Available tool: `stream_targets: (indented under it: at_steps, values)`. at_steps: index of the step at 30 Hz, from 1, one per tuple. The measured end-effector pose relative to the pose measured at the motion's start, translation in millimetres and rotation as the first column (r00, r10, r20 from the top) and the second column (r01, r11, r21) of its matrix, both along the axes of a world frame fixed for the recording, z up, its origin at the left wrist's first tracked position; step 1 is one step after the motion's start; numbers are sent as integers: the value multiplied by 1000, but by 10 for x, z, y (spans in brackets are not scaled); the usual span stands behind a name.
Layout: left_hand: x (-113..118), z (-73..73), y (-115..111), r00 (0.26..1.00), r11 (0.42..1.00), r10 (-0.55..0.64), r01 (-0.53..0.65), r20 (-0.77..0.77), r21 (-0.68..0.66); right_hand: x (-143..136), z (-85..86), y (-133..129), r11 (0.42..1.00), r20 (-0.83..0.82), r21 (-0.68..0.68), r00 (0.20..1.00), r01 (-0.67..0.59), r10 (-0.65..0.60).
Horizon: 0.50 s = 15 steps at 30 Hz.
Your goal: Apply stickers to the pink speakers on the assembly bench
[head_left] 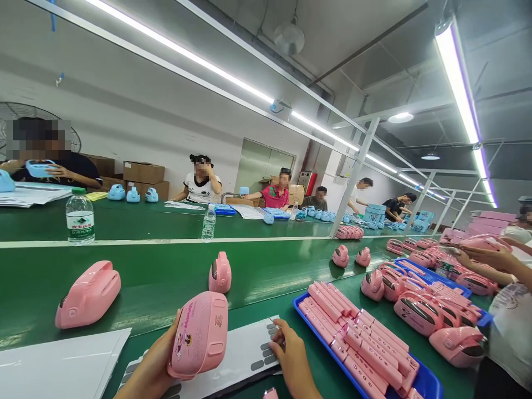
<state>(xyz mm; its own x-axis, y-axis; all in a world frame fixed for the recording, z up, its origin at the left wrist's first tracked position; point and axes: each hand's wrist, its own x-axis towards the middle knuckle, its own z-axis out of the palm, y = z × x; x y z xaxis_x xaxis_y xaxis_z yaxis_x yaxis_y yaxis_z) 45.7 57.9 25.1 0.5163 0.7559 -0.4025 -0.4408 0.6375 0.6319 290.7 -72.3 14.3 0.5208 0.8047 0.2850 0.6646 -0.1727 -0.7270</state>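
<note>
Your left hand was wrapped around a pink speaker — fingers curled behind it, thumb side near its edge — and you held it up just above the table, its flat back turned to you. Your right hand was down on a white sticker sheet that lay on the green table. The fingertips were pinched together at a row of small grey pads on that sheet; you could not tell if one pad was already between them.

Just right of your right hand sat a blue tray full of long pink parts. On the belt ahead of you stood another pink speaker, and one more lay off to the left. A water bottle stood farther back on the left.

On the right, another person's hands reached over a pile of pink speakers. More people sat across the far table with blue speakers.
</note>
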Motion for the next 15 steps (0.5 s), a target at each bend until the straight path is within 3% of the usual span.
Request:
stream_targets:
  at_steps: [8,12,15]
  values:
    - [-10,42,12,1000,1000,-20,20,8,1,-60,-52,85,994,41,-79,997,74,-71]
    - [-22,-32,46,998,998,-54,55,27,-17,9,-5,100,996,-10,-90,1000,2,-3]
    - [-21,-43,45,1000,999,-4,4,13,-43,35,12,97,995,-18,-86,998,-58,57]
